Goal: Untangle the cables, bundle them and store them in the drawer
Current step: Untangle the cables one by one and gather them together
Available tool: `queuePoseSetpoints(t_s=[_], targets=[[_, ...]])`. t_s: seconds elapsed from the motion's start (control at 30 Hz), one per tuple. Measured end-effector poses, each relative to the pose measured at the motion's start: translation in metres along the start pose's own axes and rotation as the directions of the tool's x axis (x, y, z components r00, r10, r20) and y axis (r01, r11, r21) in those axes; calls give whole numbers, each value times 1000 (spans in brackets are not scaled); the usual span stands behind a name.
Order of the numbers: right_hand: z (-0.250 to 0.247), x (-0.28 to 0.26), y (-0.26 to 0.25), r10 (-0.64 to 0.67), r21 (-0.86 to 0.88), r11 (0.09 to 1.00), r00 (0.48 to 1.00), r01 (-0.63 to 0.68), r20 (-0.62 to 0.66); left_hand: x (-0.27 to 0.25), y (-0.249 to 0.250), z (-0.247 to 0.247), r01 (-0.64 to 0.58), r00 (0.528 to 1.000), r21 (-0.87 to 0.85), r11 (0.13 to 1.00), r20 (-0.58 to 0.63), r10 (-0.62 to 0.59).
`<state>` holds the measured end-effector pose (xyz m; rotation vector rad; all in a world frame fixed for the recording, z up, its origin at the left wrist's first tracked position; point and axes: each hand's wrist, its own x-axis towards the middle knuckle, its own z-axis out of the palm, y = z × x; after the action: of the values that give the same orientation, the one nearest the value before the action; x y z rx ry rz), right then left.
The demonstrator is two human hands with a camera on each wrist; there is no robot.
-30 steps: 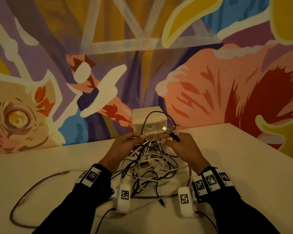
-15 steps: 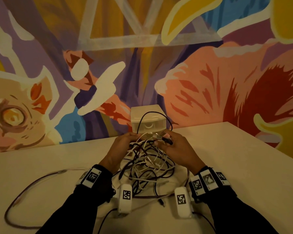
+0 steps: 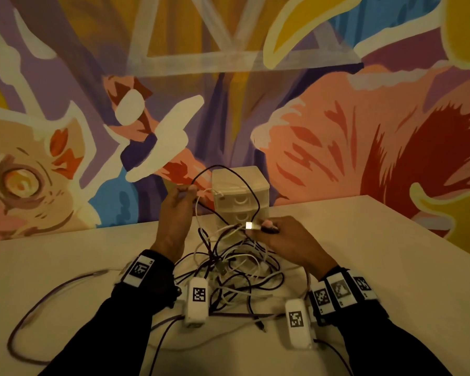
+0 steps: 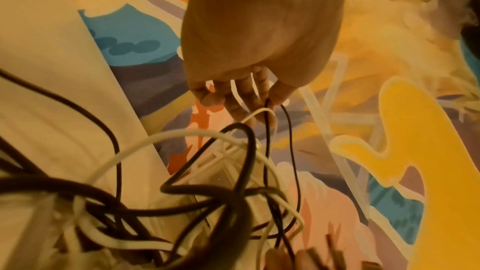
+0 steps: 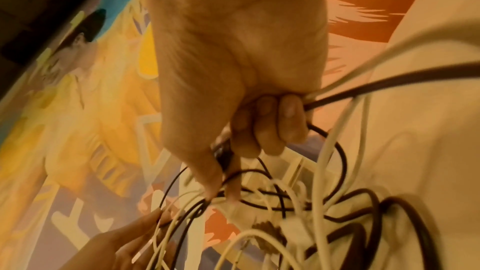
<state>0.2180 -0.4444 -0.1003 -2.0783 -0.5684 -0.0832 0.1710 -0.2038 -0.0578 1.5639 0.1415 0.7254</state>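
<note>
A tangle of black and white cables lies on the table between my hands. My left hand is raised above it and pinches a thin black cable that loops up over the drawer unit. In the left wrist view the left hand pinches that black cable with a white one beside it. My right hand grips cables by a USB plug; the right wrist view shows the right hand curled round black and white cables. The small white drawer unit stands behind, drawers closed.
A dark cable loops across the table's left side. A jack plug end lies near the front between my wrists. The painted wall rises straight behind the drawer unit. The table edge runs diagonally at the right.
My left hand has risen up and to the left, drawing the thin black cable into a tall loop over the drawer unit. The right hand stays low, still holding the plug end.
</note>
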Motion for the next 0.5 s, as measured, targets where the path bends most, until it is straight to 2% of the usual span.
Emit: queuePoseSetpoints(t_s=[0.03, 0.1, 0.17, 0.2, 0.27, 0.37, 0.43, 0.5], targets=[[-2, 1, -1, 22, 69, 998, 994, -15, -106, 2, -3, -2, -14, 999, -30, 999, -53, 12], [-7, 4, 0, 73, 179, 984, 948, -18, -309, 6, -8, -8, -54, 982, -17, 998, -182, 50], [-14, 5, -2, 146, 292, 956, 895, -19, -421, 7, -10, -13, -122, 954, 75, 990, -265, 137], [-16, 5, -4, 179, 343, 939, 876, -17, -447, 5, -10, -15, -172, 944, 112, 979, -264, 196], [-18, 2, -9, 233, 461, 887, 865, -2, -444, 1, -5, -13, -264, 937, 162, 951, -190, 293], [-17, -3, -22, 192, 608, 793, 932, 37, -307, -10, 10, 2, -348, 937, 167, 922, 83, 339], [-16, -4, -30, 185, 680, 733, 960, 7, -209, -19, 13, 15, -420, 892, 197, 886, 270, 363], [-18, -5, -34, 198, 771, 637, 968, -9, -153, -26, 10, 24, -489, 840, 230, 841, 385, 382]])
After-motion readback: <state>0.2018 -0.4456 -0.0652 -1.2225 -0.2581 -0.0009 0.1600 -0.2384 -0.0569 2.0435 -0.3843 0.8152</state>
